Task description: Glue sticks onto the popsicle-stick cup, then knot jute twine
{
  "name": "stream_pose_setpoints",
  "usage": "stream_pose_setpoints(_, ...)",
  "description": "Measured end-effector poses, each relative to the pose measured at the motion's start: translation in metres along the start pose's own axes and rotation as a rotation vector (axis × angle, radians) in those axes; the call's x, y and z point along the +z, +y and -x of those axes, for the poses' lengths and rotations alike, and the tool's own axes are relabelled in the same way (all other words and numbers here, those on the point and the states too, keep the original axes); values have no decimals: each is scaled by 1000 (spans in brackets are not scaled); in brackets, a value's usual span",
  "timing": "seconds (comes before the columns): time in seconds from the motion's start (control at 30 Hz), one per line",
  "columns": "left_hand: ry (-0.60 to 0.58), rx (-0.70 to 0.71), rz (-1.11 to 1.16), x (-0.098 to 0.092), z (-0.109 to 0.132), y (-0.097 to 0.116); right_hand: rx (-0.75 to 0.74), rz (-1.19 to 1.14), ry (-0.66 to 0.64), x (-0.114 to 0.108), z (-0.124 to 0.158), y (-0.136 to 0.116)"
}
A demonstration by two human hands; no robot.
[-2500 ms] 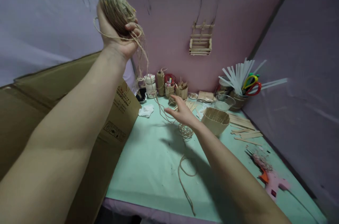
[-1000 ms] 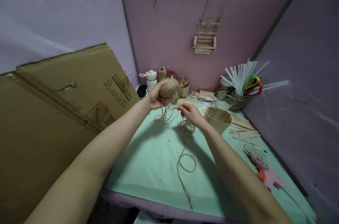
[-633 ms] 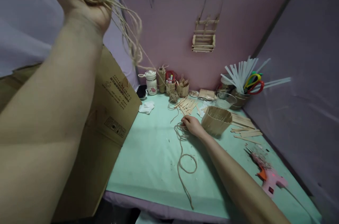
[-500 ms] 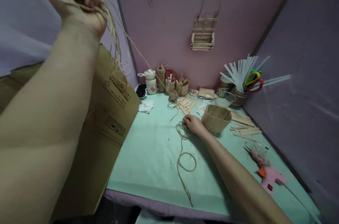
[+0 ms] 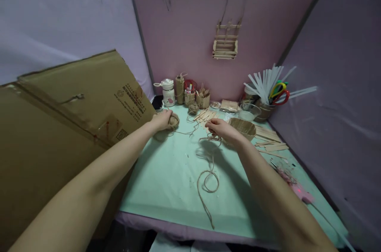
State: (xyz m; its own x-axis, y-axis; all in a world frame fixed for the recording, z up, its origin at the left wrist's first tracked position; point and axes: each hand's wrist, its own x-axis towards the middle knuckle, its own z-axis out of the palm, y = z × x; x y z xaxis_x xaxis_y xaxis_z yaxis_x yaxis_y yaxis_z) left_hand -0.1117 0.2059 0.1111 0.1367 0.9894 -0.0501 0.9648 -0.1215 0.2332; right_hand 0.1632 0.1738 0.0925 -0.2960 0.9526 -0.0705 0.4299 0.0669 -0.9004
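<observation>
My left hand (image 5: 162,119) is closed round a ball of jute twine (image 5: 173,120), held low on the green table (image 5: 166,180) beside the cardboard box. A loose strand runs from the ball to my right hand (image 5: 220,129), which pinches the twine (image 5: 208,173) just above the table. From that hand the twine hangs down, loops on the mat and trails toward the front edge. A basket of wooden sticks (image 5: 244,127) stands right behind my right hand.
A large cardboard box (image 5: 68,125) leans along the left. At the back stand a white jar (image 5: 168,92), small pots of sticks (image 5: 203,99), loose wooden sticks (image 5: 269,139), a glass bowl (image 5: 249,112) and a cup with scissors (image 5: 275,95). A pink glue gun (image 5: 299,192) lies right.
My left hand has come down from high overhead to the table with the twine ball. My right hand has lifted slightly off the mat, still pinching the strand.
</observation>
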Motion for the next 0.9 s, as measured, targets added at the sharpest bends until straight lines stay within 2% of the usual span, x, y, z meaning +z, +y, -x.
stream_pose_setpoints(0.07, -137, 10, -124, -9, 0, 2, 13, -16, -20, 4, 0, 6)
stream_pose_setpoints(0.13, -203, -3, -170, -29, 2, 15, 1, 22, -44, 6, 1, 6)
stream_pose_setpoints(0.2, -77, -54, -140, -47, 9, 38, -33, 88, -60, 8, 2, 0)
stream_pose_setpoints(0.27, 144, 90, 34, -51, 20, 66, -91, 144, -74, 10, 2, -8)
stream_pose_setpoints(0.3, 211, 190, 143, -47, 25, 79, -129, 152, -74, 11, 3, -11)
stream_pose_setpoints(0.33, 182, 303, 253, -40, 30, 90, -170, 143, -66, 12, 4, -13)
stream_pose_setpoints(0.37, 76, 398, 363, -32, 34, 98, -202, 120, -52, 13, 6, -14)
stream_pose_setpoints(0.4, -75, 418, 471, -23, 36, 103, -222, 88, -26, 15, 7, -12)
stream_pose_setpoints(0.43, -178, 398, 576, -16, 36, 103, -226, 61, 10, 16, 10, -8)
stream_pose_setpoints(0.47, -225, 368, 685, -13, 34, 101, -216, 49, 50, 17, 12, -3)
stream_pose_setpoints(0.53, -194, 330, 807, -18, 26, 88, -182, 61, 119, 18, 18, 12)
stream_pose_setpoints(0.57, -138, 268, 1023, -27, 21, 79, -168, 66, 125, 19, 22, 19)
stream_pose_setpoints(0.63, -47, 237, 1174, -50, 10, 60, -139, 17, 75, 21, 31, 32)
stream_pose_setpoints(0.7, 79, 153, 1465, -74, 0, 40, -83, -94, 25, 22, 45, 40)
stream_pose_setpoints(0.8, 317, -9, 1677, -96, -10, 12, 2, -249, 67, 16, 76, 42)
stream_pose_setpoints(0.87, 522, -170, 1750, -99, -15, -6, 51, -339, 187, 4, 103, 38)
stream_pose_setpoints(0.9, 611, -263, 1763, -96, -17, -15, 56, -408, 300, -5, 118, 35)
